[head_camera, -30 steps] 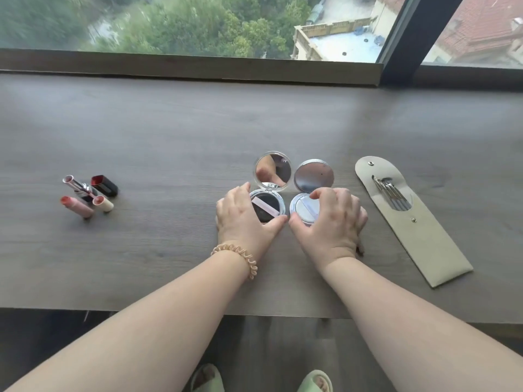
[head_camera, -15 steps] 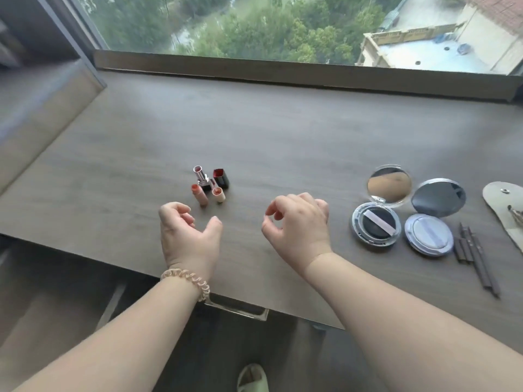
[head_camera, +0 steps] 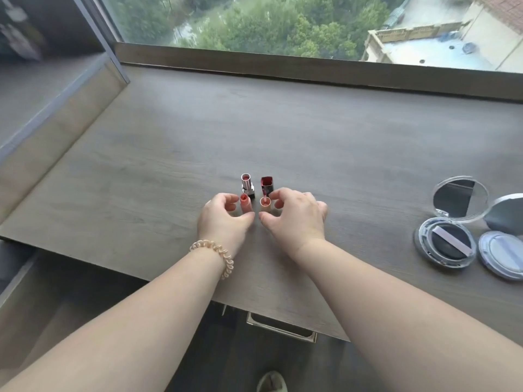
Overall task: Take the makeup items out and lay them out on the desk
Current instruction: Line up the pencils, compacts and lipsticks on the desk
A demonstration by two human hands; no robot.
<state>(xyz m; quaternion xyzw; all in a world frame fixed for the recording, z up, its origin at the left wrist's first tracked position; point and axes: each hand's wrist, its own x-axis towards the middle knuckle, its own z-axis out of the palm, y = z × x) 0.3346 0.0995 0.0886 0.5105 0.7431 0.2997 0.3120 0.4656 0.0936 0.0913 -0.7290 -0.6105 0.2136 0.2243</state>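
Four uncapped lipsticks stand upright in a tight group on the grey wooden desk point(head_camera: 339, 142). At the back are a silver lipstick point(head_camera: 246, 183) and a dark red lipstick point(head_camera: 267, 184). My left hand point(head_camera: 222, 222) curls its thumb and fingers round the front pink lipstick point(head_camera: 244, 204). Beside it, my right hand point(head_camera: 295, 217) curls round the front beige lipstick point(head_camera: 265, 207). Both lipsticks stand on the desk. At the right, an open compact with a mirror point(head_camera: 445, 241) and a second open compact point(head_camera: 501, 254) lie side by side.
A glass-fronted cabinet side point(head_camera: 56, 114) borders the desk on the left. The window ledge point(head_camera: 311, 66) runs along the back. Under the front edge is a drawer handle point(head_camera: 280, 329), and a slippered foot point(head_camera: 271, 381) shows on the floor.
Both hands left the compacts, crossed left over the desk and now curl round the two front lipsticks. My view turned left, so the tool pouch is out of sight.
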